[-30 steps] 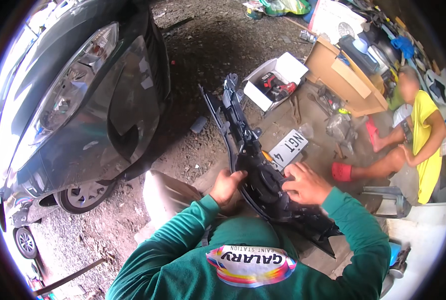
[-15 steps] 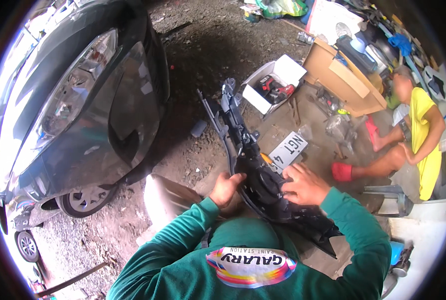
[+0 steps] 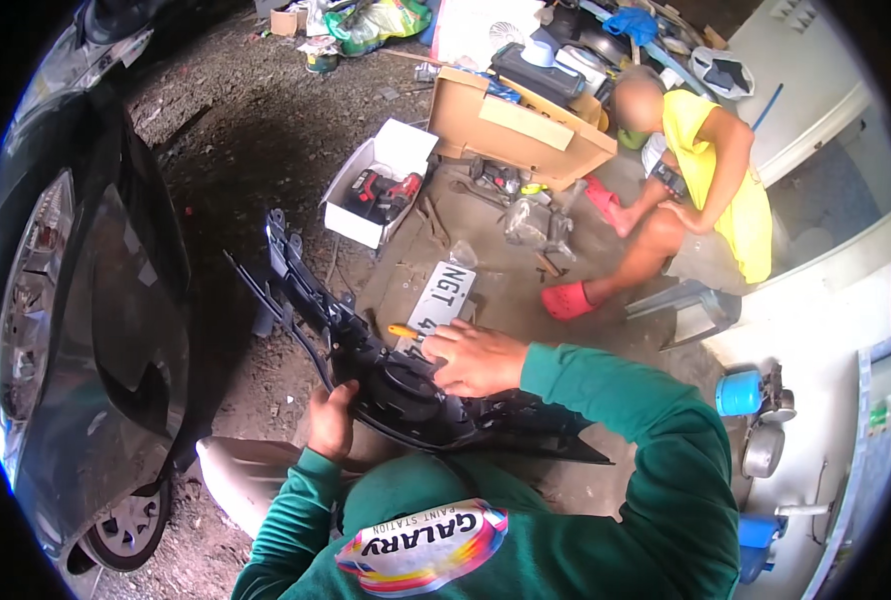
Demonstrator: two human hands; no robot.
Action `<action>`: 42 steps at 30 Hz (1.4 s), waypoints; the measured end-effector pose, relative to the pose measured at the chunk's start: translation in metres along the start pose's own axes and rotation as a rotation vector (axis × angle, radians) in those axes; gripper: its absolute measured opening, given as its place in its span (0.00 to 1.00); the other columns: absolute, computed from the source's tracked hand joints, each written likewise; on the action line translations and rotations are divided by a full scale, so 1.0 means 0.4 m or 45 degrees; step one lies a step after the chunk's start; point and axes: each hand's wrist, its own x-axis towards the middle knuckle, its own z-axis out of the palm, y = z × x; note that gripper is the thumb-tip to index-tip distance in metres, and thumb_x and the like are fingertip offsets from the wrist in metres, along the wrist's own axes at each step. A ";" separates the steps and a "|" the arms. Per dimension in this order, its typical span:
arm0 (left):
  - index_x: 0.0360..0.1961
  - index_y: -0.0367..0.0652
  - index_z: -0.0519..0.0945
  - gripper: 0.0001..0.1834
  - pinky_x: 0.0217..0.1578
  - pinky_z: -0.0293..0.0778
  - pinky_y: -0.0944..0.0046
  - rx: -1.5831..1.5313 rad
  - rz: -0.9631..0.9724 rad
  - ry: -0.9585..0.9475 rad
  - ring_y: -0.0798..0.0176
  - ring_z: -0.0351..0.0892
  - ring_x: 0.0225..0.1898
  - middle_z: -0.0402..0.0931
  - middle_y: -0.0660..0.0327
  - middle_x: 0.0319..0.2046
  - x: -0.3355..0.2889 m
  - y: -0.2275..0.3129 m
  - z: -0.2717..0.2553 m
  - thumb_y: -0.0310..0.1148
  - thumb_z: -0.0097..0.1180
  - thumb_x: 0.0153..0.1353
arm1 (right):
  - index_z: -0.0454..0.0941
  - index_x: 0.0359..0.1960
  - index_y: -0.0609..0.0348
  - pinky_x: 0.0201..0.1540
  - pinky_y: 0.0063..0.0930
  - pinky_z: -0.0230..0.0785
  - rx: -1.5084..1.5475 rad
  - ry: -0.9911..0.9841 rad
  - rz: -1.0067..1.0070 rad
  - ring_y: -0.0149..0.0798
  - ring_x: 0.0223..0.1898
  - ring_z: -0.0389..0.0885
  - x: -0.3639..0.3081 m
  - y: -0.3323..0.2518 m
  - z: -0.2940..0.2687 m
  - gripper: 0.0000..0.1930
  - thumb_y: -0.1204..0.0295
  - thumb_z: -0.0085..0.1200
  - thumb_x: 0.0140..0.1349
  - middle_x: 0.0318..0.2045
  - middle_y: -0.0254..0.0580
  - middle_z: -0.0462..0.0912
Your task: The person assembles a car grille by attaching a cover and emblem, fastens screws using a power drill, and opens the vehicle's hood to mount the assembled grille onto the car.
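Observation:
A long black plastic car part [image 3: 391, 385], with a round recess and thin struts at its far end, lies slanted across my lap. My left hand [image 3: 332, 420] is closed on its near left edge, thumb on top. My right hand [image 3: 473, 358] rests over its right side with fingers curled together; what the fingertips hold, if anything, is hidden. A yellow-handled tool [image 3: 404, 331] lies just beyond those fingers, its other end out of sight. It overlaps a white licence plate [image 3: 436, 300] on the floor.
A dark car front [image 3: 96, 330] stands at left. Ahead are a white box [image 3: 351, 215] with a red-and-black power drill [image 3: 386, 195], and a cardboard box [image 3: 521, 130]. A person in yellow [image 3: 711, 180] sits at right, near a grey stool [image 3: 701, 310]. A blue canister [image 3: 739, 394] stands by the wall.
My view has swung to the right, so the car, part and plate sit farther left in the picture. Both hands stay at the black part, the right one still with curled fingers.

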 end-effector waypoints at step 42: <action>0.55 0.32 0.83 0.19 0.59 0.76 0.58 0.097 0.073 0.012 0.61 0.83 0.52 0.85 0.59 0.51 -0.001 -0.024 0.002 0.34 0.62 0.69 | 0.76 0.53 0.67 0.37 0.29 0.84 1.646 0.452 1.108 0.35 0.36 0.91 -0.232 -0.244 -0.054 0.08 0.78 0.44 0.81 0.40 0.43 0.86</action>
